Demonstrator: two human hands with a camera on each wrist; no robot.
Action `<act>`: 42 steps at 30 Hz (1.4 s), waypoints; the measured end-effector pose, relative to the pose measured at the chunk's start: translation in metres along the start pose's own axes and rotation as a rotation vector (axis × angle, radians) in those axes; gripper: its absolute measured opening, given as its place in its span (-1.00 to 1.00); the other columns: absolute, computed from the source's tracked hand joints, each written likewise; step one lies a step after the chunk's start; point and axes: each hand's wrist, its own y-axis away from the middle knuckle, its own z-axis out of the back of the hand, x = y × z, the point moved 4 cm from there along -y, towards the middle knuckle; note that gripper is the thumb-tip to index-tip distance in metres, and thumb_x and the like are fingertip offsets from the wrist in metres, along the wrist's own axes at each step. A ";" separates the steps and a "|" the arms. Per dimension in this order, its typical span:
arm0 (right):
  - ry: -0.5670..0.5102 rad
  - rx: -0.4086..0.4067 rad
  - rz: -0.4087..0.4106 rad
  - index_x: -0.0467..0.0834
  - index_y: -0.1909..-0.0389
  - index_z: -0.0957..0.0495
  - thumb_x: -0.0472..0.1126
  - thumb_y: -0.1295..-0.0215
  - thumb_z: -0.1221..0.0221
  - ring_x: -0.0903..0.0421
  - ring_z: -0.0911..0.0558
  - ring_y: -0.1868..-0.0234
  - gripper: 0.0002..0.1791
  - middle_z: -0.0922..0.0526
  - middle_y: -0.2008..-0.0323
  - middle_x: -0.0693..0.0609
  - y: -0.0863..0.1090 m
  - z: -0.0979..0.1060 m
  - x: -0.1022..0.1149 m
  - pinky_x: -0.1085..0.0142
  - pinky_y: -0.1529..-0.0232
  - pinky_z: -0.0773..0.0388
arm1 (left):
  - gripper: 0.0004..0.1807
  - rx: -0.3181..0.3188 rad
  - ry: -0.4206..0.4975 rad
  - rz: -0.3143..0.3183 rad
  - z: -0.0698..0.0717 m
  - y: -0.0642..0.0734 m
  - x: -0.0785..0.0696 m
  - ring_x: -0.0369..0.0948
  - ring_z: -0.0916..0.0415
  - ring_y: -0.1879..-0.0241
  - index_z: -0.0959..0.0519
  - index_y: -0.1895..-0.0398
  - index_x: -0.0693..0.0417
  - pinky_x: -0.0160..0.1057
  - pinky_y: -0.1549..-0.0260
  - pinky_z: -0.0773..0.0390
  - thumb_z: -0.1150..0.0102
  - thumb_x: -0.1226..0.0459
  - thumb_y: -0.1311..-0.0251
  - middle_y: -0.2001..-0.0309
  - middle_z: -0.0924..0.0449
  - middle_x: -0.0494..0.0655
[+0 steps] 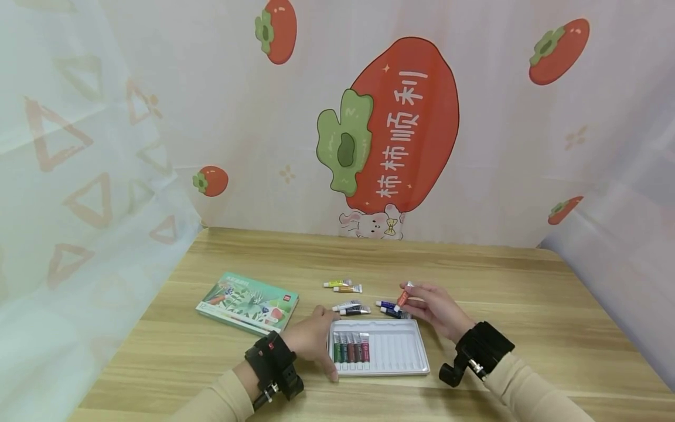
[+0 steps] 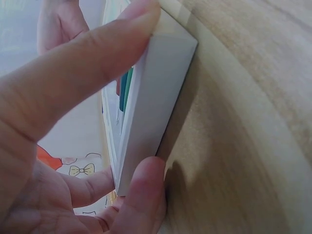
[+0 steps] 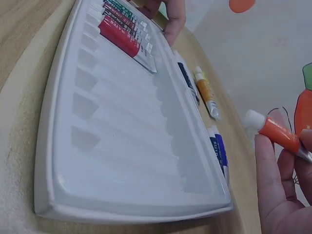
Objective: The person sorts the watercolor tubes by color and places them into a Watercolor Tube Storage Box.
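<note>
A white paint tray lies on the table with several paint tubes, green through pink, side by side in its left part. My left hand grips the tray's left end, thumb at the near corner and fingers at the far corner. Above the tray's far right side, my right hand pinches an orange-red paint tube with a white cap. Two blue tubes rest on the table just beyond the tray, near that hand. In the right wrist view the tray's right slots are bare.
Behind the tray lie a white tube and a black tube. Farther back are a yellow tube and an ochre tube. A green illustrated box lies at the left, and a printed curtain hangs behind the table.
</note>
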 end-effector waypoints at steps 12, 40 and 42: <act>-0.009 0.002 -0.033 -0.57 -0.36 -0.23 -0.29 -0.55 -0.10 0.12 -0.69 0.04 -0.44 -0.23 -0.48 -0.35 0.004 -0.007 -0.003 0.30 -0.11 -0.60 | 0.26 0.016 0.010 0.005 -0.001 -0.001 0.001 0.04 -0.48 -0.01 -0.30 -0.45 0.25 0.13 -0.09 -0.57 -0.80 0.18 0.47 -0.14 -0.31 0.16; 0.118 0.155 -0.033 -0.51 -0.27 -0.42 -0.32 -0.42 -0.23 0.08 -0.71 0.13 -0.50 -0.66 0.00 -0.22 0.016 -0.036 -0.011 0.27 0.01 -0.68 | 0.25 0.009 0.009 0.012 0.001 0.000 -0.002 0.09 -0.49 -0.02 -0.31 -0.45 0.25 0.16 -0.06 -0.58 -0.80 0.21 0.47 -0.16 -0.31 0.21; 0.128 0.159 -0.039 -0.51 -0.27 -0.42 -0.32 -0.42 -0.22 0.08 -0.72 0.15 -0.50 -0.69 0.08 -0.18 0.017 -0.038 -0.011 0.27 0.02 -0.68 | 0.25 0.007 0.011 0.012 0.000 0.000 -0.002 0.10 -0.49 -0.02 -0.32 -0.45 0.25 0.17 -0.05 -0.58 -0.80 0.21 0.48 -0.16 -0.31 0.22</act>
